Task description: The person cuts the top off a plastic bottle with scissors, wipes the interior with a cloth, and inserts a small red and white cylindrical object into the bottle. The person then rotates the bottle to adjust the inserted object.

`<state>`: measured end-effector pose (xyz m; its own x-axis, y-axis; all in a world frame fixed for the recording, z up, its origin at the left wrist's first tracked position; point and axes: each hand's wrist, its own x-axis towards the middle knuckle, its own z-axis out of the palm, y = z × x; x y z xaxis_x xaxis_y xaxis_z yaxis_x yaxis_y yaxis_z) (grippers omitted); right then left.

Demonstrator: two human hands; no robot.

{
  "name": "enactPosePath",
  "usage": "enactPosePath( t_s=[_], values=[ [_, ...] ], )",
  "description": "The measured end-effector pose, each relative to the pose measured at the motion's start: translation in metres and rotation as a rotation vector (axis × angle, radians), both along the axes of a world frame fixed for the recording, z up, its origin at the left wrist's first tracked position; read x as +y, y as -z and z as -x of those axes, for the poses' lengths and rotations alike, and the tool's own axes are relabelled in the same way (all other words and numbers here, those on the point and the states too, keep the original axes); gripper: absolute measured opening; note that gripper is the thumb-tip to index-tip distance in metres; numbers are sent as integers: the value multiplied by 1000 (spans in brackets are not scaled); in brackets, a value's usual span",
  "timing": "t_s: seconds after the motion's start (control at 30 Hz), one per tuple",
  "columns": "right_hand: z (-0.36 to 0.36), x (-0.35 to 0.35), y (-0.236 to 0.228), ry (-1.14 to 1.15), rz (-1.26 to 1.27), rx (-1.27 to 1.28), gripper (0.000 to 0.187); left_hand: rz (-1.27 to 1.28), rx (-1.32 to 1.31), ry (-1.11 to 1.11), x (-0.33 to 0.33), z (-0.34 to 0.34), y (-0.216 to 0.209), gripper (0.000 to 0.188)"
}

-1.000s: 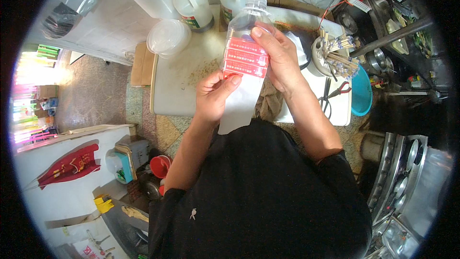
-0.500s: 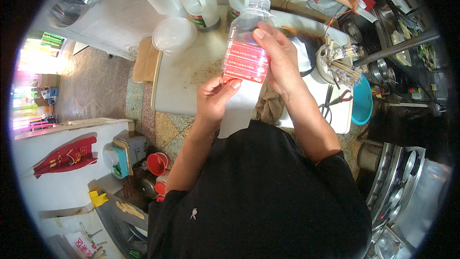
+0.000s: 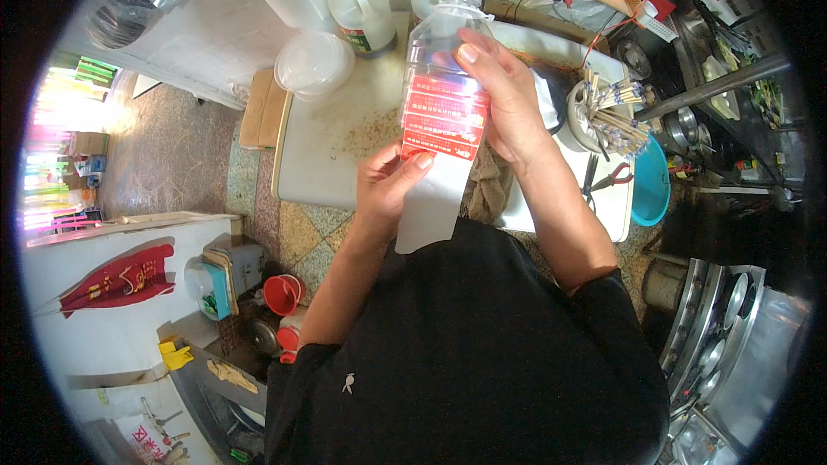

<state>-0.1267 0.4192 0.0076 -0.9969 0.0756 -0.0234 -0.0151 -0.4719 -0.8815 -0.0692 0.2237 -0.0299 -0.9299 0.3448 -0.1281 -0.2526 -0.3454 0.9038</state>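
My right hand (image 3: 510,99) is wrapped round a clear plastic bottle (image 3: 437,34), its thumb lying across the front below the shoulder. The bottle is tilted, its open-looking neck pointing away from me. Over its lower body lies a sheet with red printed bands (image 3: 444,120); a plain whitish part hangs from it toward my black shirt. My left hand (image 3: 388,189) pinches the left side of this sheet, thumb on top at the lowest red band. Whether the sheet is stuck to the bottle I cannot tell.
Below the hands is a whitish worktop (image 3: 327,159) with a brown cloth (image 3: 489,185), red-handled scissors (image 3: 616,176) and a pot of skewers (image 3: 586,125). Two large jugs, one nearer (image 3: 366,13), and clear round tubs (image 3: 314,65) stand behind. A turquoise basin (image 3: 652,181) is at the right.
The bottle and sheet have come slightly toward me, and the whitish part shows more fully. Both hands keep their hold, the left having shifted slightly nearer my body.
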Motion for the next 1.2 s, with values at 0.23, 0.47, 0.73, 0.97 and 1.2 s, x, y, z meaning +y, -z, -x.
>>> enactPosePath(
  t_s=[0.23, 0.47, 0.73, 0.97, 1.2],
  values=[
    [0, 0, -7, -63, -23, 92, 81, -117, 51, 14, 3, 13, -9, 23],
    [-2, 0, -15, -127, -55, 198, 90, -84, 199, -18, 5, 16, 0, 20],
    [-4, -7, -11, -96, -81, 294, 100, -90, 263, -100, 10, 16, -2, 18],
    [-7, -6, -15, -100, -52, 198, 102, -103, 283, -107, 12, 16, -1, 18],
    [-6, -7, -12, -97, -55, 188, 98, -56, 288, -124, 7, 23, 1, 17]
  ],
)
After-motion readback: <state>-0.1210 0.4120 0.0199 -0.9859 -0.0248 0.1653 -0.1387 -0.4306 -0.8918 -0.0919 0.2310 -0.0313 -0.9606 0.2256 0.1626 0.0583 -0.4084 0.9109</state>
